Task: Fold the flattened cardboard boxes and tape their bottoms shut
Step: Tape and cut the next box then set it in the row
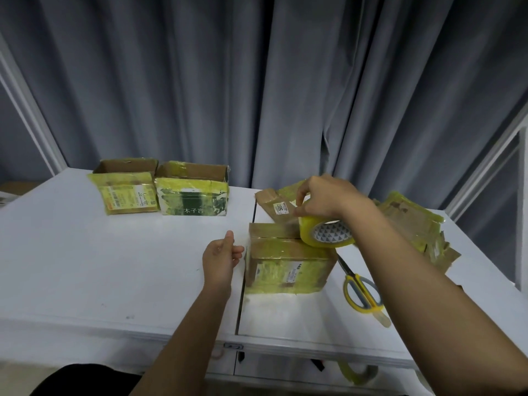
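Right hand [323, 195] grips the tape roll [325, 231] at the box's [285, 261] two o'clock corner to seal its seam; left hand [220, 257], loosely open, waits at nine o'clock.

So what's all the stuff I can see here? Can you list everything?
folded boxes: two, brown with yellow tape, open tops, side by side at the table's far left.
box being taped: one, brown and yellow, middle of the table.
tape roll: one, yellow, on that box.
flattened boxes: a pile, brown and yellow, far right.
scissors: one pair, yellow and grey handles, right of the middle box.
table: white.
curtain: grey, behind.
left hand: beside the box, holding nothing.
right hand: gripping the tape roll.
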A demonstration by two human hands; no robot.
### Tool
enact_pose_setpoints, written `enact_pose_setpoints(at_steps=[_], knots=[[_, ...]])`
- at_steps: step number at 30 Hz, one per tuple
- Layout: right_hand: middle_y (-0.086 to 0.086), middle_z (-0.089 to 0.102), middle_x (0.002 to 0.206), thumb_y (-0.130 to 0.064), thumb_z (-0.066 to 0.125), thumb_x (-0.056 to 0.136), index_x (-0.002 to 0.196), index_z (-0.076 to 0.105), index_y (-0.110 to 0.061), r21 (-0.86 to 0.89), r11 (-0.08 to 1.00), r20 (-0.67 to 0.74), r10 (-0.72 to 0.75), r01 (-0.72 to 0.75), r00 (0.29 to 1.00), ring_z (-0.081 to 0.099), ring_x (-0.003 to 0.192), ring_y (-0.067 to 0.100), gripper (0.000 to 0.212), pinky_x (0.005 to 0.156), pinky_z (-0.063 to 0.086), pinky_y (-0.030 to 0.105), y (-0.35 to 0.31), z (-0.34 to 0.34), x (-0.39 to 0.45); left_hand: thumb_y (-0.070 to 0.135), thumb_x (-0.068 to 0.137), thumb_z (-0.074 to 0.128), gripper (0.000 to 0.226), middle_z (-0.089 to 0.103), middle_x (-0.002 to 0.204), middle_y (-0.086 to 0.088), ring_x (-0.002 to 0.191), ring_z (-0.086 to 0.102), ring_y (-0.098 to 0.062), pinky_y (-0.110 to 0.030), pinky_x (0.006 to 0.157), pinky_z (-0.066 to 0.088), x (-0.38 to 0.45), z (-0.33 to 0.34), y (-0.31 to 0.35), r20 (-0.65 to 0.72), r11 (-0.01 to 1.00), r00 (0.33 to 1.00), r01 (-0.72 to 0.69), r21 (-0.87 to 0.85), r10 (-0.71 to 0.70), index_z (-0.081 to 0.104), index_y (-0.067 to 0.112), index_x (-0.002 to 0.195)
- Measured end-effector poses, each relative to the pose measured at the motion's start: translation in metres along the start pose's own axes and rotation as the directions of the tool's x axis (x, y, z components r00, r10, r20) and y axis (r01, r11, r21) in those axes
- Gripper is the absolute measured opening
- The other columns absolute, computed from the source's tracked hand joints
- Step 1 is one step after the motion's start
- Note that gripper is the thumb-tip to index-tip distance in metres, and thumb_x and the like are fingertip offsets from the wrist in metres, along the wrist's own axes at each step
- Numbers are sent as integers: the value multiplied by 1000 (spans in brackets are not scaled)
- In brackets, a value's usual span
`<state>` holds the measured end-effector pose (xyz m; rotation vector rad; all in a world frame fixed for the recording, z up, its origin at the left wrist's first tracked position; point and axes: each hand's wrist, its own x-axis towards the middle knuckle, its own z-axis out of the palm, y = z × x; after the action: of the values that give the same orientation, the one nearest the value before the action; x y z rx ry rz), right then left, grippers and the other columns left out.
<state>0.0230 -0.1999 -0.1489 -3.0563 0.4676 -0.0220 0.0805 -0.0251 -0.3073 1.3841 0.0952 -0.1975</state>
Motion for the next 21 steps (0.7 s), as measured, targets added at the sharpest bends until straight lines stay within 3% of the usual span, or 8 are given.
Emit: enact_pose_setpoints(at_steps=[3,7,15,21], knots=[[-2,64,105,-49,66,81,95,70,-28,-10,1000,1,1,-1,1000,57,89,20,26,68,39,29,-3,0,1,31,95,55,31,64,73,-8,67,56,-17,-29,73,50,6,1,-4,18,998,999,44,34,-44,60,11,71],[-4,63,97,-48,66,80,92,70,-28,-7,1000,-3,1,-1,1000,57,89,19,24,67,39,28,-3,0,1,30,92,59,31,60,66,-8,61,51,-15,-23,63,46,12,1,-6,30,997,997,70,24,-70,60,7,72],[-6,59,84,-49,67,79,90,71,-28,17,1000,-1,6,-6,1000,55,87,18,24,65,37,28,0,-1,1,29,93,58,33,57,65,-6,63,51,-16,-25,66,46,13,6,-15,43,998,998,51,32,-52,59,7,68],[-9,58,81,-52,67,79,91,70,-27,-1,1000,-19,-5,5,1000,55,82,17,27,65,37,28,0,2,3,35,93,55,29,55,75,-5,73,53,-21,-42,76,49,16,14,-33,78,992,997,-2,129,-8,51,12,75]])
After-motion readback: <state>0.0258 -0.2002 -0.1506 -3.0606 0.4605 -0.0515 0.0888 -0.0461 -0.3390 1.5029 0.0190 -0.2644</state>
